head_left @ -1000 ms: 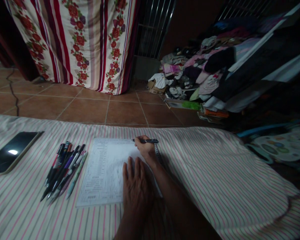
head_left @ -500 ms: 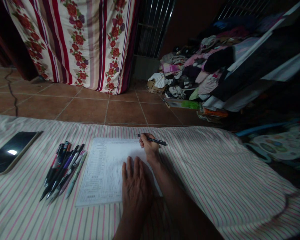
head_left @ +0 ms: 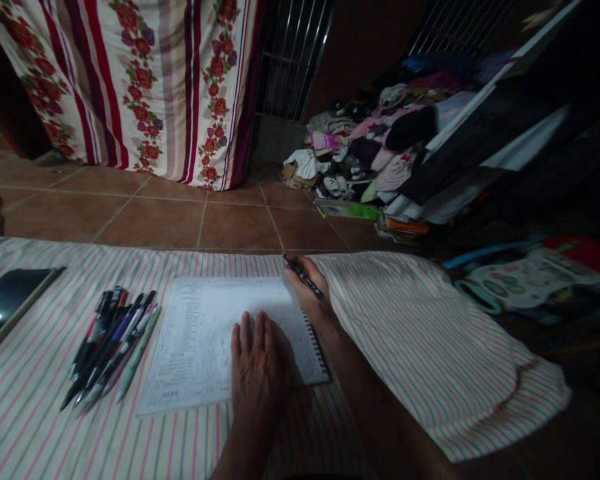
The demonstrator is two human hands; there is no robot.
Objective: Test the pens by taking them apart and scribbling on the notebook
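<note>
Lower centre: left hand (head_left: 257,363) laid flat, slightly spread, on a spiral notebook (head_left: 205,347). Mid-frame: right hand (head_left: 314,308) clamped on a black pen (head_left: 306,279). Lower left: assorted pens (head_left: 114,347).

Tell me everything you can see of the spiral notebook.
The notebook lies flat on the striped cloth, a pale, roughly rectangular pad that looks like paper. Dark binding loops run along its right edge. A printed table fills a strip on its left; the rest is paler with faint marks, too small to read. The left hand rests on it, fingers forward. The right hand is by its far right corner; whether it touches is unclear.
</note>
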